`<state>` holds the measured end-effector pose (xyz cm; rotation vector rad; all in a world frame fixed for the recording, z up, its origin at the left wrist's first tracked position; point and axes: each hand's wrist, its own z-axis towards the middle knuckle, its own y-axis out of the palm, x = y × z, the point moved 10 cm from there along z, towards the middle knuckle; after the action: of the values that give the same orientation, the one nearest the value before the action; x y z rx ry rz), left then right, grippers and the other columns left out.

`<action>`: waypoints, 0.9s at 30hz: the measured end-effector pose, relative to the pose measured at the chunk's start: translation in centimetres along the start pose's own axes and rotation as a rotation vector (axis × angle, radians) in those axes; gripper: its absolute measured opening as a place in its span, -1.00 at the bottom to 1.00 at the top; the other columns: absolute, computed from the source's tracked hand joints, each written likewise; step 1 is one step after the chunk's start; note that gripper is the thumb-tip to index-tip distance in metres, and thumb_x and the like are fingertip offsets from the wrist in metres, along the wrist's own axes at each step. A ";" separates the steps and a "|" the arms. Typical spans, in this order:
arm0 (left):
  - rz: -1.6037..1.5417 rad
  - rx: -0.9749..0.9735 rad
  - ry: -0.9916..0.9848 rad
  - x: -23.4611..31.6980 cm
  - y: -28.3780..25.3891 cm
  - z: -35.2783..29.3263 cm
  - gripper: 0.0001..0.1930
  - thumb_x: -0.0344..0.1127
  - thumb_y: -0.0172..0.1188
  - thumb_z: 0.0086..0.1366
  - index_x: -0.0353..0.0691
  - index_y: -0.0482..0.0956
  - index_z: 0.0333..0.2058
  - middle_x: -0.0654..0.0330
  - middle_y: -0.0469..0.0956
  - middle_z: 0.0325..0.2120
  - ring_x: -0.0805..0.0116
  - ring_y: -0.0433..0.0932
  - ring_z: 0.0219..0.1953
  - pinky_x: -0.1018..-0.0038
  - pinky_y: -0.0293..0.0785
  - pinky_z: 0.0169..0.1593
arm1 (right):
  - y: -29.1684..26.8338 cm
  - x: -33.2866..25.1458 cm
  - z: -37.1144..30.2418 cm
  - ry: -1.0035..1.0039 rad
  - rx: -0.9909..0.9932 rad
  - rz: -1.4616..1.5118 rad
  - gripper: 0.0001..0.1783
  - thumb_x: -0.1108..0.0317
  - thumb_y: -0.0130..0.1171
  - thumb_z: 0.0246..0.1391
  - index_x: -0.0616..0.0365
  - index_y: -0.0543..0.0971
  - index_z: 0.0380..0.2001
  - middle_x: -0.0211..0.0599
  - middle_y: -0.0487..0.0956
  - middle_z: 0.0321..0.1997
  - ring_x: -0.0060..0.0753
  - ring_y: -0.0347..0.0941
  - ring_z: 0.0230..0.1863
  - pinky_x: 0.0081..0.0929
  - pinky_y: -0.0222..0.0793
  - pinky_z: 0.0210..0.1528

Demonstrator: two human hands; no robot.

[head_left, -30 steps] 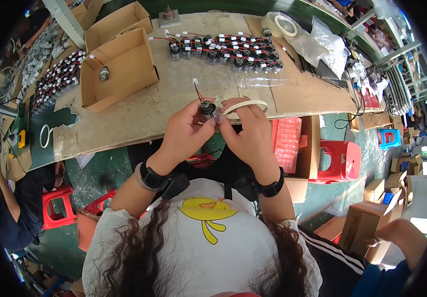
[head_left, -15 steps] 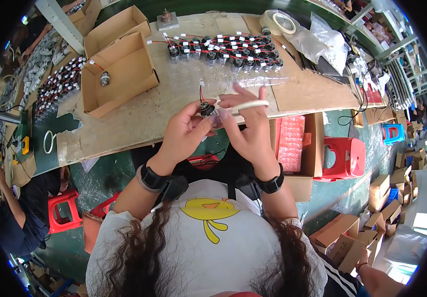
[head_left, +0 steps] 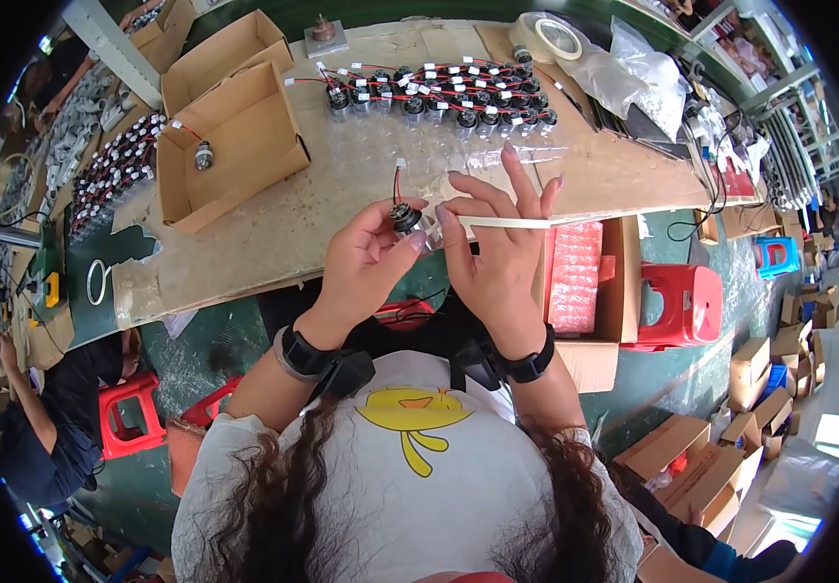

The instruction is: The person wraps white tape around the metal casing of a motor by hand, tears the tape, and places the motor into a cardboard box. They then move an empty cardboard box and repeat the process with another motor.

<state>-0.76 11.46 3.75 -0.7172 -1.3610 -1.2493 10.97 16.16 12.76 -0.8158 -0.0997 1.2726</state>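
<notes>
My left hand is closed around a small round part with a black top and a clear lower end. Red and black wires rise from it to a white connector. A narrow off-white strip is pinched by my right hand, between thumb and index finger, its free end sticking out to the right. The other right fingers are raised and spread. Both hands are close together over the table's near edge. Beyond them, several similar wired parts stand in rows on a clear plastic tray.
A cardboard box at the left holds one wired part. Tape rolls and plastic bags lie at the back right. Below the table's right side is a carton with red packaging, beside a red stool. Other people sit nearby.
My right hand has opened out its upper fingers and turned slightly. The strip, curved before, now points straighter to the right and sits lower. My left hand keeps its hold on the part.
</notes>
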 end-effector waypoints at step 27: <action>-0.173 0.000 -0.128 -1.9 -0.2 0.3 -0.64 -0.51 0.06 0.30 -0.37 0.35 0.08 0.14 0.45 -0.03 0.40 0.48 -0.01 0.38 0.52 0.05 | 2.9 1.6 -0.7 0.090 -0.140 0.281 -0.94 0.40 0.15 0.10 0.09 0.58 -0.35 -0.35 0.61 -0.14 -0.13 0.43 0.10 0.05 -0.20 0.36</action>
<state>-0.59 12.11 1.94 -0.7010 -1.5551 -1.3580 9.47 17.39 9.97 -1.0334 -0.0010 1.5022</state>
